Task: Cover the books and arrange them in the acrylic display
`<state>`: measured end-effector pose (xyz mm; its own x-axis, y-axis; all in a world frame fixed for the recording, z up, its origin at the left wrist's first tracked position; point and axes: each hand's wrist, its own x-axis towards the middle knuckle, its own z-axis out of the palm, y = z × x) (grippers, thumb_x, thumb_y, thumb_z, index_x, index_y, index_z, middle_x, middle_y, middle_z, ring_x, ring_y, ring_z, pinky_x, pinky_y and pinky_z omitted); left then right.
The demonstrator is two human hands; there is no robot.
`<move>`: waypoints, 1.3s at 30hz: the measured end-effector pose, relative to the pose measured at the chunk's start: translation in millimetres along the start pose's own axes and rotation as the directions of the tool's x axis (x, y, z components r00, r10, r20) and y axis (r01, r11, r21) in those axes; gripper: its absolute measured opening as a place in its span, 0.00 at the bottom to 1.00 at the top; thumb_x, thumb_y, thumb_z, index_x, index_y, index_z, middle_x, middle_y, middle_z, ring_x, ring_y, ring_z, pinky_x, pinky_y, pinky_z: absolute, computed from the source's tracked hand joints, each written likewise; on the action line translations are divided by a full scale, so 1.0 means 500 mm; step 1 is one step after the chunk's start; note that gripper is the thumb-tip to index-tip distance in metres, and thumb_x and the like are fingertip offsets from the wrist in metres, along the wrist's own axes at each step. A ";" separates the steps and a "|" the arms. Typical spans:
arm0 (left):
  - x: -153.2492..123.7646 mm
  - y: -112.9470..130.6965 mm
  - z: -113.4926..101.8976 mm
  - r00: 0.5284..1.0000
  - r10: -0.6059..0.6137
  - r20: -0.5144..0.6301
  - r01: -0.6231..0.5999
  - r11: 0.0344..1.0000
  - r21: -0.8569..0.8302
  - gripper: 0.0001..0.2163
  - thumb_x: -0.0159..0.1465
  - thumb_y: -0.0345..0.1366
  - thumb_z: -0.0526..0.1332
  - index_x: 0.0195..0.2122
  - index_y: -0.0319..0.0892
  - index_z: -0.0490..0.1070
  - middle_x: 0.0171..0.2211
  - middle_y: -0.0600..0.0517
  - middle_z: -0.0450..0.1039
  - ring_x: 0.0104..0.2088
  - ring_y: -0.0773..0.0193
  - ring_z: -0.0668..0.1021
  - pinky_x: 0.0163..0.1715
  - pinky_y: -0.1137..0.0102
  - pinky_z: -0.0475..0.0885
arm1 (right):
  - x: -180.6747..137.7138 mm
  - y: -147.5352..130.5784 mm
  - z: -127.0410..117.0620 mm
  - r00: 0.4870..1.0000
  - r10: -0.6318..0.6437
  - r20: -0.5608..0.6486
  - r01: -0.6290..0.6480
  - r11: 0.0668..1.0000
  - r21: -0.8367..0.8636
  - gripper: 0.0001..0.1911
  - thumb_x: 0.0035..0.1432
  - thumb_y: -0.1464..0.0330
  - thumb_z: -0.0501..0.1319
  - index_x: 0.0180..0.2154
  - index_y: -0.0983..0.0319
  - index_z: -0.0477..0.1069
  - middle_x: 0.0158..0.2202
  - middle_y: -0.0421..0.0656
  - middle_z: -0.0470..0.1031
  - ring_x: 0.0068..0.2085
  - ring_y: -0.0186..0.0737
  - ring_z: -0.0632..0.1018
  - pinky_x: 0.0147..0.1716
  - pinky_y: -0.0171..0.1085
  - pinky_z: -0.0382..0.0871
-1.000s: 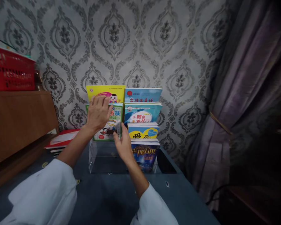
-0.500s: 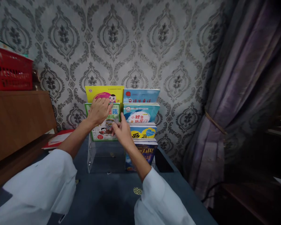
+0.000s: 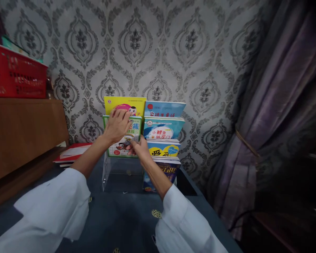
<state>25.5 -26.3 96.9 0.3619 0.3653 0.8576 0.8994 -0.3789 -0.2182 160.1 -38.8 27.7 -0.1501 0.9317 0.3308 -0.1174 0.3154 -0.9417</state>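
A green-bordered children's book (image 3: 125,140) stands upright in the left column of a clear acrylic book rack (image 3: 105,175). My left hand (image 3: 118,124) is hooked over its top edge, with the fingers curled behind. Lower down, my right hand (image 3: 140,149) grips its right edge. Behind it rises a yellow book (image 3: 123,101) with a pink cartoon figure. In the right column stand a blue book (image 3: 165,107), a light-blue book (image 3: 163,126), a yellow-and-blue book (image 3: 164,148) and a dark-blue book (image 3: 171,170), stepped downward.
The rack stands on a dark blue cloth-covered table (image 3: 121,218) against a patterned wall (image 3: 158,56). At the left, red-covered books (image 3: 73,153) lie beside a wooden cabinet (image 3: 26,137) bearing a red basket (image 3: 18,73). A tied curtain (image 3: 242,158) hangs at the right.
The whole view has shifted, so the rack appears slightly farther right. My right hand has closed in on the green-bordered book's right edge. My left hand stays at its top.
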 end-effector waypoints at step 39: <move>-0.167 -0.101 0.074 0.793 -0.594 0.135 0.582 0.674 -0.455 0.20 0.69 0.58 0.47 0.40 0.46 0.63 0.40 0.41 0.74 0.48 0.44 0.78 0.52 0.45 0.70 | -0.152 0.097 0.005 0.980 0.006 0.198 0.029 0.984 -0.178 0.31 0.61 0.71 0.54 0.65 0.61 0.60 0.32 0.38 0.80 0.21 0.32 0.80 0.17 0.27 0.65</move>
<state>-41.2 -6.3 19.0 -0.2140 0.6297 0.7468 0.7053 -0.4294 0.5641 163.2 -94.8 -43.1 -0.3423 0.8796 0.3305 0.0546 0.3698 -0.9275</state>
